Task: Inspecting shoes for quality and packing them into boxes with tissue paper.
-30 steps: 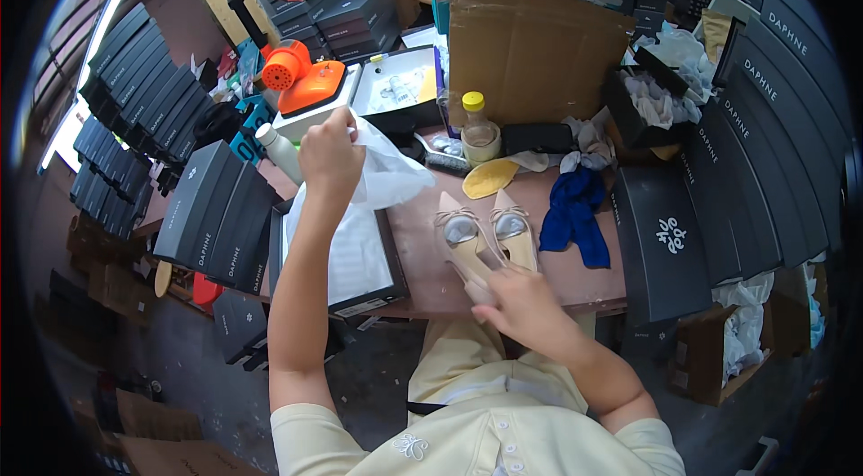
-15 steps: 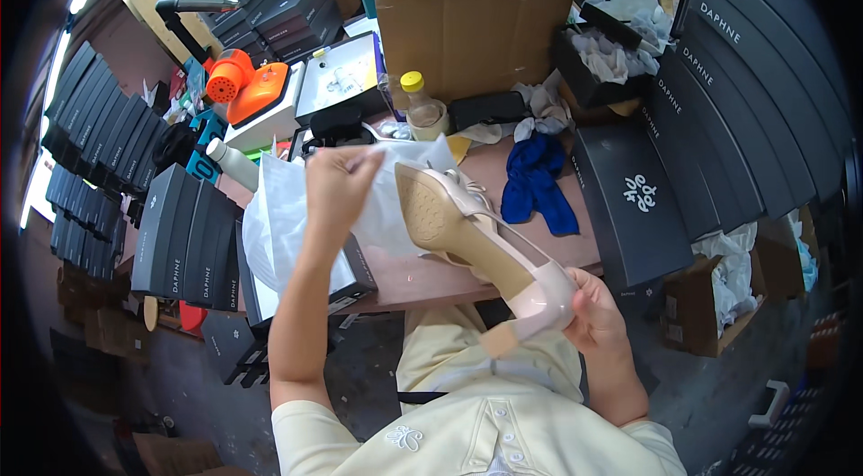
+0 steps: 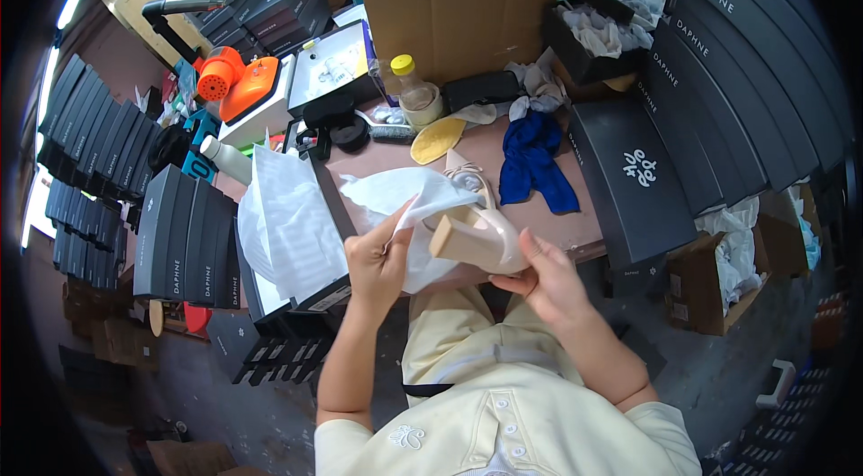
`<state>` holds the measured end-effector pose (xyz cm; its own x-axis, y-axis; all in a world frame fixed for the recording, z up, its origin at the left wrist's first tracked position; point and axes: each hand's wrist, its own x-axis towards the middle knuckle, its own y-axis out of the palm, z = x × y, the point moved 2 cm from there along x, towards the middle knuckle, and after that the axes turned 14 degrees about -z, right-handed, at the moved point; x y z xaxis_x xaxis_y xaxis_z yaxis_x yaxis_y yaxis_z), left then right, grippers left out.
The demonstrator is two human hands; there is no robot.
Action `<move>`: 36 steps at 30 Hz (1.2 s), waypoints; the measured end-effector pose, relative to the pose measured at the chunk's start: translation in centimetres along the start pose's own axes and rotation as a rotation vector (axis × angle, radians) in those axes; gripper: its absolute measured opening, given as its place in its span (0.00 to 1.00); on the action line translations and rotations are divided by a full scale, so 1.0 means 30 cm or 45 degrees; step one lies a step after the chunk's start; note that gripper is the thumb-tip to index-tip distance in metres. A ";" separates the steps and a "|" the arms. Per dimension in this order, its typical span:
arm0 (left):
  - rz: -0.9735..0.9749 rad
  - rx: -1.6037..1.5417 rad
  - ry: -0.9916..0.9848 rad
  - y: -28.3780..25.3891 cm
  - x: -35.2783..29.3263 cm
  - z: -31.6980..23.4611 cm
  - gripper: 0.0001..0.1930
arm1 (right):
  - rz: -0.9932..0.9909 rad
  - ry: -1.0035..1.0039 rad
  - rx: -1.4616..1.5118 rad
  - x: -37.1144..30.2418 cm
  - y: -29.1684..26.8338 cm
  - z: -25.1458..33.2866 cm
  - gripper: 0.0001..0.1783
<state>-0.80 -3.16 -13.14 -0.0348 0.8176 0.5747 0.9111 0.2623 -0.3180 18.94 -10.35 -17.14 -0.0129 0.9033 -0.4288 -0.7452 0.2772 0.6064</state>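
Observation:
A pale beige high-heeled shoe (image 3: 497, 240) lies tilted on its side at the table's front edge, toe pointing away and block heel toward the left. My right hand (image 3: 550, 281) grips it round the back, thumb above and fingers below. Pinched in my left hand (image 3: 376, 262) is a sheet of white tissue paper (image 3: 391, 192), which spreads over the table and passes beside and partly behind the shoe. Left of that hand sits an open shoe box (image 3: 328, 292) with more white paper (image 3: 286, 217) standing out of it.
A blue cloth (image 3: 537, 161) and a yellow pad (image 3: 438, 141) lie beyond the shoe. Behind them stand a yellow-capped bottle (image 3: 404, 79) and a black case (image 3: 483, 91). Dark shoe boxes (image 3: 629, 175) rise at the right, with more stacked boxes (image 3: 184, 238) at the left.
The shoe has come down toward the table and turned, its heel now pointing left. My left hand has moved down and right with the tissue paper, nearer the shoe.

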 end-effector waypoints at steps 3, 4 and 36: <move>-0.076 0.034 -0.072 -0.016 -0.047 -0.012 0.15 | 0.014 -0.040 0.066 0.007 0.017 -0.078 0.17; -0.108 0.149 -0.095 -0.023 -0.062 -0.017 0.15 | -0.012 -0.100 0.082 0.018 0.025 -0.094 0.17; -0.383 -1.648 -1.186 0.075 -0.025 0.171 0.38 | 0.041 -1.655 -1.282 -0.051 0.195 0.237 0.12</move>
<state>-0.84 -0.54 -18.14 -0.0508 0.9558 -0.2894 0.5263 0.2719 0.8056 19.34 -7.79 -8.17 0.1110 0.7004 0.7050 -0.8696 0.4118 -0.2722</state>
